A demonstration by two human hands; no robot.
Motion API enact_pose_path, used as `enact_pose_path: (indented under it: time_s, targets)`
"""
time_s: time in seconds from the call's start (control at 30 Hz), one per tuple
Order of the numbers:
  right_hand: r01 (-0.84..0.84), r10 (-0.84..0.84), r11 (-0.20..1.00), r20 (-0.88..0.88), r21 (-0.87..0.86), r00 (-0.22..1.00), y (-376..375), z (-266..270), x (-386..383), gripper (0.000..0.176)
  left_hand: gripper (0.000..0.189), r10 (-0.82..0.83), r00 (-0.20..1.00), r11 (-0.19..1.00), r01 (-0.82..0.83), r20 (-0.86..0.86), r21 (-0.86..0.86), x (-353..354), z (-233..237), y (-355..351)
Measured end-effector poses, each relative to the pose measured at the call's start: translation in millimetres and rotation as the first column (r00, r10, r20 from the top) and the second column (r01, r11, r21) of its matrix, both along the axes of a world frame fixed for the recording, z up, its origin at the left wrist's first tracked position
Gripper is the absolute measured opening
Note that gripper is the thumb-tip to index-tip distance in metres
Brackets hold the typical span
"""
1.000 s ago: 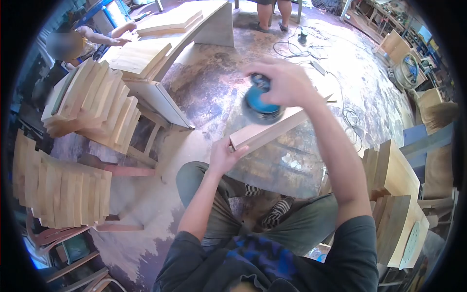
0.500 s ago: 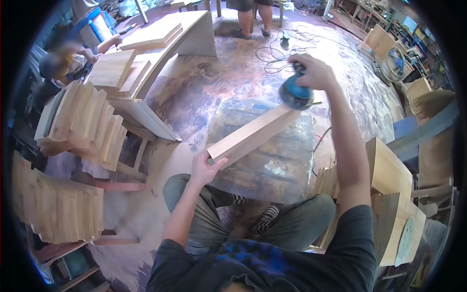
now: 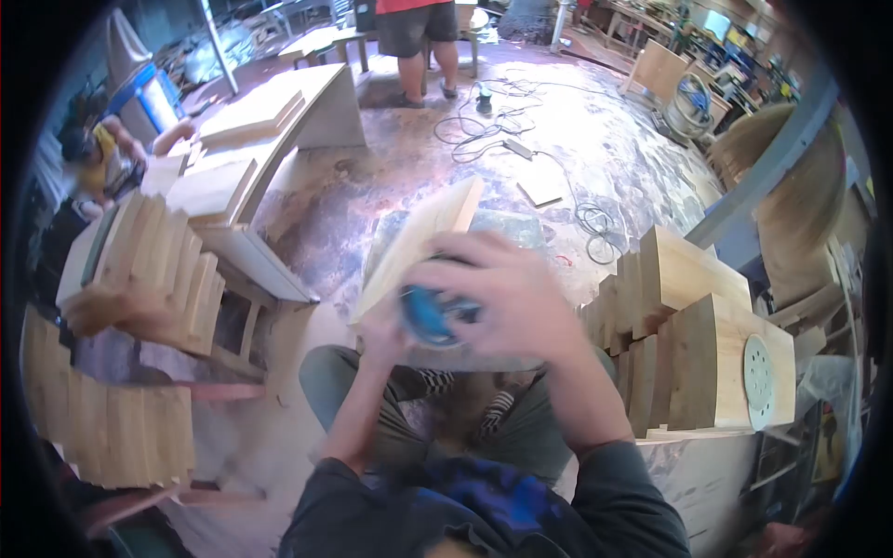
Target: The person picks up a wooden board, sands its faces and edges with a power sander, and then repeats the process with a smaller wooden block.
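Observation:
A pale wooden board [image 3: 430, 223] tilts over a low, worn work surface [image 3: 512, 223] in front of my knees. My left hand [image 3: 381, 337] is closed on its near end, with the fingers partly covered by the tool. In my right hand [image 3: 512, 293], blurred by motion, is a blue electric sander [image 3: 428, 314]. The sander is turned on its side at the near end of the board, close beside my left hand.
Stacked wooden boards stand at my left [image 3: 139, 270] and right [image 3: 688, 325], with a perforated sanding disc [image 3: 759, 381] on the right stack. Cables [image 3: 465, 139] and another sander [image 3: 484, 100] lie on the floor ahead. One person [image 3: 417, 46] stands beyond; another [image 3: 112, 153] is at far left.
My right hand has brought the sander from the board's far end back to its near end, beside my left hand. The board now points more steeply away from me. The view has shifted.

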State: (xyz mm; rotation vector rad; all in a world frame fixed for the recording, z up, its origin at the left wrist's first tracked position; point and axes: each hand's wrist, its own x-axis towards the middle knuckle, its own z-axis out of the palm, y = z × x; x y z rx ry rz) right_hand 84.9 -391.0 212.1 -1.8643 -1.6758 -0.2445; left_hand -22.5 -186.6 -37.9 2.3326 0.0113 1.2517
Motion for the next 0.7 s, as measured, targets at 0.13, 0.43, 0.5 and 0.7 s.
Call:
enact_pose_path:
  time_s: [0.13, 0.43, 0.5, 0.7]
  targets:
    - [0.274, -0.267, 0.961, -0.153, 0.031, 0.952, -59.3, -16.7, 36.6, 0.06, 0.055, 0.136, 0.982, 0.894, -0.063, -0.134, 0.443, 5.9, -48.2, -41.1]
    - [0.426, -0.44, 0.868, 0.0, -0.254, 0.898, -45.9, -176.2, 64.7, 0.062, 0.112, -0.099, 0.931, 0.946, -0.021, -0.351, -0.324, 5.7, -76.5, -72.1]
    - [0.341, -0.343, 0.898, 0.044, -0.279, 0.938, -31.3, -188.7, 54.3, 0.064, 0.118, -0.188, 0.889, 0.951, 0.058, -0.417, -0.305, 22.2, -56.1, -63.5]
    - [0.399, -0.418, 0.851, 0.022, -0.342, 0.908, 24.2, -200.0, 52.9, 0.061, 0.098, -0.409, 0.75, 0.894, 0.215, -0.52, -0.393, 89.7, -63.0, -23.7]
